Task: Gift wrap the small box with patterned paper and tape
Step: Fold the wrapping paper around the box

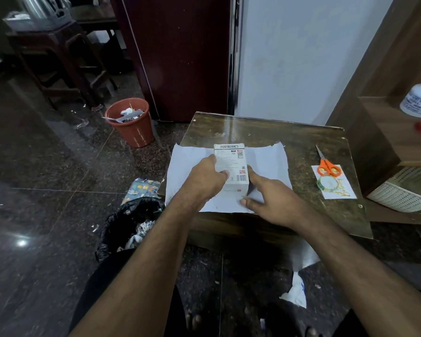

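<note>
A small white printed box (232, 164) lies on a sheet of wrapping paper (270, 161) spread white side up on the small wooden table (265, 130). My left hand (204, 181) grips the box's left side, thumb on its top face. My right hand (270, 193) rests against the box's right side, with its thumb pressing the paper near the front edge. A roll of clear tape (328, 183) lies on a white card (343, 193) at the table's right, just below orange-handled scissors (327, 164).
A black bag of paper scraps (129, 222) and a patterned paper offcut (142, 188) lie on the floor left of the table. An orange bin (131, 125) stands further back. A wooden shelf with a spray bottle (419, 100) is on the right.
</note>
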Demonstrator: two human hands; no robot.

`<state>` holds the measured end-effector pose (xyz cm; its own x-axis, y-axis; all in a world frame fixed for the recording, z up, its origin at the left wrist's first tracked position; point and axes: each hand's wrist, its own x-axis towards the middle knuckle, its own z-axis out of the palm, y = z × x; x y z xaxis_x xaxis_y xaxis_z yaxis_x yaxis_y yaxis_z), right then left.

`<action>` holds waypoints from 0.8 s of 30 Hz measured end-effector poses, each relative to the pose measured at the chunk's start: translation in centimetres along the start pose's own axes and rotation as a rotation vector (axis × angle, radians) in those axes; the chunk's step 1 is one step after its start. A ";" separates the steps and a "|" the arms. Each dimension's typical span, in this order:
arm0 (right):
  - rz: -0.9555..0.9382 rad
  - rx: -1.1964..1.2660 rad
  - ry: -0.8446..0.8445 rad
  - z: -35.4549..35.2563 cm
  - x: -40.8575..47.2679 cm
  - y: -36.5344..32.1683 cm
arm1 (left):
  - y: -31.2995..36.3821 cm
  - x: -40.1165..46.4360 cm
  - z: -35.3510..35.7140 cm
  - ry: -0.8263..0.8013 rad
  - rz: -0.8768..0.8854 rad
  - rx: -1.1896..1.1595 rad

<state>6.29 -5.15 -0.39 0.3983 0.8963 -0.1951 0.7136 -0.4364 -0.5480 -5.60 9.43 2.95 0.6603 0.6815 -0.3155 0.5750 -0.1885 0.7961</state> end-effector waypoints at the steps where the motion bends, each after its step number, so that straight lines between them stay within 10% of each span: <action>1: -0.004 0.004 -0.003 0.0 0.0 0.0 | 0.0 0.0 0.0 0.002 -0.005 -0.009; 13: 0.306 -0.146 0.436 -1.8 -1.3 1.0 | 0.5 0.1 0.3 0.061 0.065 0.091; 24: 0.325 0.947 0.353 -3.8 -0.2 0.6 | 0.6 -0.6 -0.3 -0.020 0.056 -0.141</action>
<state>8.81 -5.92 2.38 0.7427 0.6074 -0.2818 -0.1365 -0.2746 -0.9518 -5.82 9.11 3.76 0.6999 0.6579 -0.2779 0.4644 -0.1237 0.8769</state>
